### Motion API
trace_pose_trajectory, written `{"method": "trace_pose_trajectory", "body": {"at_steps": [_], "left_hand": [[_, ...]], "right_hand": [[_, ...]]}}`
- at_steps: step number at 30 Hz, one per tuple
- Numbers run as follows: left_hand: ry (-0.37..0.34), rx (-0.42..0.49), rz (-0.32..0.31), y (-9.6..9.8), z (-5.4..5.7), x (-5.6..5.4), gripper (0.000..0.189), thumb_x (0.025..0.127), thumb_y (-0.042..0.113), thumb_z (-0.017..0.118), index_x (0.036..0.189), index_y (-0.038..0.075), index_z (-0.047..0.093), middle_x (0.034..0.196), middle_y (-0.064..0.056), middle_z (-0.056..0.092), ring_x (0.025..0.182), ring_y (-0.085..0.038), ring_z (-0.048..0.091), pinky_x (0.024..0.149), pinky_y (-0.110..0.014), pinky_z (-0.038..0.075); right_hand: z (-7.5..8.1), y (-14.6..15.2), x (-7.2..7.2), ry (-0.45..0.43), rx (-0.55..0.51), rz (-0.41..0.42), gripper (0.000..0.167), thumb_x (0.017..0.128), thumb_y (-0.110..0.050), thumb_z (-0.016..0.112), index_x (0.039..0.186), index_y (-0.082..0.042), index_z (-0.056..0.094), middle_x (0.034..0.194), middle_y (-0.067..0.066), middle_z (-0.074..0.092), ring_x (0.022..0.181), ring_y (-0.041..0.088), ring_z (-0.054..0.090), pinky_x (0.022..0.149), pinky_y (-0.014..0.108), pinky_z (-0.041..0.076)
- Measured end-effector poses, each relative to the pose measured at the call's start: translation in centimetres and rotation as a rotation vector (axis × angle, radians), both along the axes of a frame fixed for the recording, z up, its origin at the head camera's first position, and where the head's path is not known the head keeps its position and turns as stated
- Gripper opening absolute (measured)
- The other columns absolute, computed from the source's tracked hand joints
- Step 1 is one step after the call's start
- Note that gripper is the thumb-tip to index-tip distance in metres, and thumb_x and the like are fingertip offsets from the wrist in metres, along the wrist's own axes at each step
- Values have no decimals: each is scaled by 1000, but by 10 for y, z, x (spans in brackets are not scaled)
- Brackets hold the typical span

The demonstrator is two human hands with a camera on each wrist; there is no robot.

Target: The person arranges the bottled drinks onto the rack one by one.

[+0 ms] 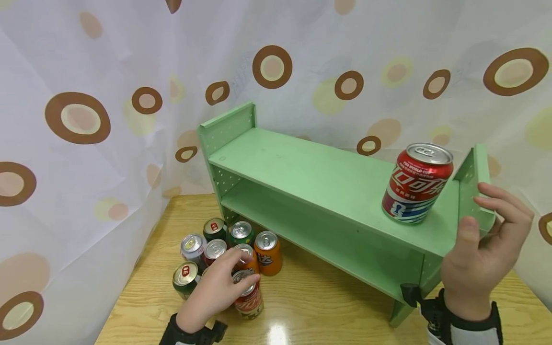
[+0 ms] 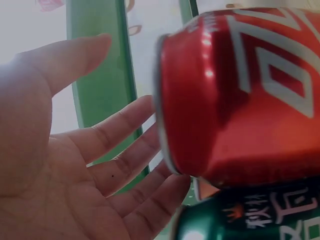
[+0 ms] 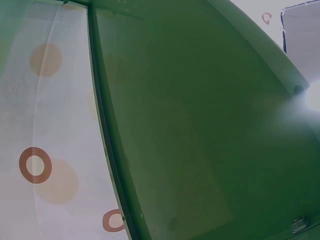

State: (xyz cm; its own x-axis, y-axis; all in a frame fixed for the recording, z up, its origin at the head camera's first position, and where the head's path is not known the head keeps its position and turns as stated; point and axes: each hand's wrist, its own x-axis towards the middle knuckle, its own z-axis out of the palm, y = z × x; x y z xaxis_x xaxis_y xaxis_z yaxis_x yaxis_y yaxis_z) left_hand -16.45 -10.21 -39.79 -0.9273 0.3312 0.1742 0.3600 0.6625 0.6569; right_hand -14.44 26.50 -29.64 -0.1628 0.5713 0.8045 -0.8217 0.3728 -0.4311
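My left hand (image 1: 217,287) reaches over a group of drink cans at the lower left, beside a red can (image 1: 250,304) at the front. In the left wrist view the thumb stands apart from this red can (image 2: 235,100), with the fingers spread and their tips close to its rim. My right hand (image 1: 487,251) is at the right end panel (image 1: 480,165) of a green two-tier shelf (image 1: 302,163), its thumb raised and its fingers overlapping the panel's front edge. A red cola can (image 1: 416,184) stands upright on the top tier, left of that hand.
Orange cans (image 1: 268,256), green cans (image 1: 185,278) and a pale can (image 1: 193,247) crowd the wooden table (image 1: 319,306) by the shelf's left end. Patterned white sheeting (image 1: 207,48) hangs behind. In the right wrist view a green board (image 3: 190,120) fills most of the picture.
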Motion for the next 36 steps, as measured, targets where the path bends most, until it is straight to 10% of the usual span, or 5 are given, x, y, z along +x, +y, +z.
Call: {"method": "trace_pose_trajectory", "body": {"at_steps": [26, 36], "left_hand": [[104, -77, 85, 9, -23, 18, 41, 85, 27, 85, 118, 14, 65, 115, 4, 64, 110, -14, 60, 93, -43, 56], [266, -212, 58, 16, -34, 22, 57, 77, 32, 92, 120, 6, 65, 116, -2, 61, 114, -22, 56, 96, -43, 54]], "right_hand": [[-1, 1, 0, 7, 10, -5, 32, 92, -19, 69, 100, 10, 58, 121, 15, 61, 121, 25, 54, 102, 26, 38], [-2, 2, -1, -8, 15, -17, 33, 92, -19, 68, 101, 10, 58, 122, 15, 61, 123, 26, 54, 98, 24, 40]]}}
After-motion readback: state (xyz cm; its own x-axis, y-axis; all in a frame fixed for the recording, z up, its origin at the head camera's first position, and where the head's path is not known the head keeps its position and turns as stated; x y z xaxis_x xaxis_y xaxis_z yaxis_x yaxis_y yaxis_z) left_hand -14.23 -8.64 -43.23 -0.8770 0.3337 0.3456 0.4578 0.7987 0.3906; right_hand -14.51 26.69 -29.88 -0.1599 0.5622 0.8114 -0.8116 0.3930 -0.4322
